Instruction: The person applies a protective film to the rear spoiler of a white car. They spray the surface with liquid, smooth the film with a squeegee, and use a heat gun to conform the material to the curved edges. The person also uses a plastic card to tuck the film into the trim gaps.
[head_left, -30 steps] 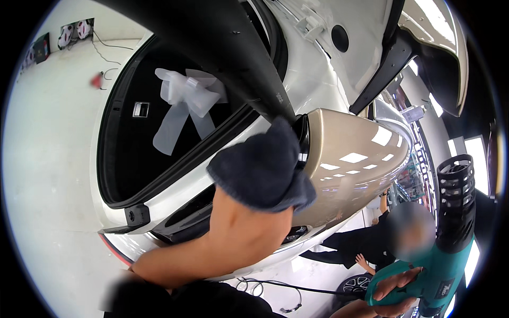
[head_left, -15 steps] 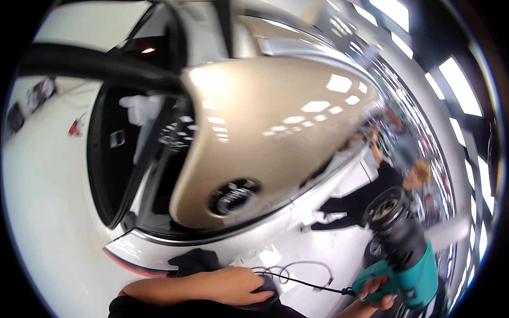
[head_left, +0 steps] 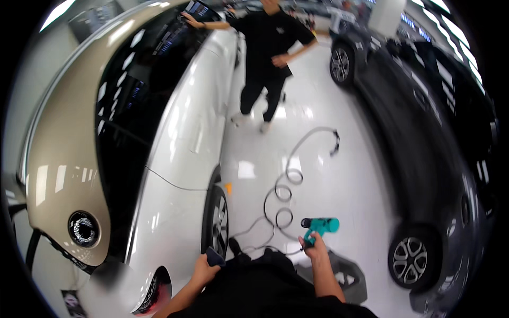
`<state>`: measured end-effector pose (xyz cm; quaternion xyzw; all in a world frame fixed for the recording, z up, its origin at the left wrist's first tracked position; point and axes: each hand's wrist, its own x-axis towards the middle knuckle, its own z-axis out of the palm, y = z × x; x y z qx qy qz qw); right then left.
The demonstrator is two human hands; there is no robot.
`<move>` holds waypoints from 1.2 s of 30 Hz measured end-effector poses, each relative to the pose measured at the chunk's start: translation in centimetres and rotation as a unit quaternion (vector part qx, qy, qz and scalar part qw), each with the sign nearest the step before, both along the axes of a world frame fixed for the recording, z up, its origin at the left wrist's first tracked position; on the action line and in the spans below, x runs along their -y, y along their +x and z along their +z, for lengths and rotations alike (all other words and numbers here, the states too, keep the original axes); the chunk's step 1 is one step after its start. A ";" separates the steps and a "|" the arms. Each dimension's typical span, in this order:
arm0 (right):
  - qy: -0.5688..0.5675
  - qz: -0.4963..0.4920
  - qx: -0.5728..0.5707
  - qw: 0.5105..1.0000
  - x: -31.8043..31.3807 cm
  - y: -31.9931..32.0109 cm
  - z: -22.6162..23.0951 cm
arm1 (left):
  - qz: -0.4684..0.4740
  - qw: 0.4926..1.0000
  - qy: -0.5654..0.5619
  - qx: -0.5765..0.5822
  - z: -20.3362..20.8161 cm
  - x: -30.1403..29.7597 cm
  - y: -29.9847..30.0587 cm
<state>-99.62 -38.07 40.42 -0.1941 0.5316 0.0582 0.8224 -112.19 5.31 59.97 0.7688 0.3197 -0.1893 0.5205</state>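
Observation:
My right hand (head_left: 313,245) grips the handle of a teal heat gun (head_left: 327,225) low in front of my body, its dark nozzle turned to the left. A black cord (head_left: 283,193) lies in loops on the floor near the gun. Closed round a dark, flat piece (head_left: 215,257), my left hand (head_left: 203,270) is beside the rear wheel (head_left: 216,220) of a two-tone car. That car has a white body (head_left: 177,212) and a beige roof (head_left: 47,159) with a round dark part near its end. What the flat piece is made of I cannot tell.
A person in black (head_left: 270,40) stands ahead, one hand on the car's dark glass. Along the right is a dark grey car (head_left: 392,127). A grey stand or case (head_left: 347,278) sits by my right arm. A small orange object (head_left: 228,188) is by the wheel.
The view has swung round from the car's roof to the aisle between the cars. The heat gun has come down from its raised position at the right. My hands are now further apart from the camera.

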 end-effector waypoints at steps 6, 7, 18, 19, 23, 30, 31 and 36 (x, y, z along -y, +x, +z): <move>0.030 -0.010 0.122 0.992 2.0 0.8 -9.7 | 0.172 0.975 -0.103 -0.097 -2.2 0.6 -5.3; -0.020 -0.004 0.125 0.992 3.4 0.9 -11.8 | 0.199 0.967 -0.125 -0.094 -1.7 0.9 -5.3; 0.019 0.062 0.016 0.998 7.9 -4.9 -25.2 | 0.364 0.901 -0.225 0.077 13.0 5.4 -0.5; 0.018 0.016 0.018 1.000 7.8 -5.2 -25.0 | 0.366 0.890 -0.256 0.092 14.2 5.4 -0.2; 0.042 -0.040 -0.039 0.998 4.8 -2.4 -22.8 | 0.371 0.859 -0.333 0.115 16.9 7.6 1.0; -0.143 0.318 -0.099 0.932 8.9 0.0 -23.5 | 0.333 0.865 -0.369 0.072 13.1 6.7 1.3; -0.364 0.506 -0.148 0.768 6.8 0.3 -22.4 | 0.328 0.875 -0.346 0.085 13.3 6.4 1.4; 0.023 0.742 0.286 0.606 -12.6 4.2 4.1 | 0.254 0.864 -0.360 0.245 17.6 3.5 -2.4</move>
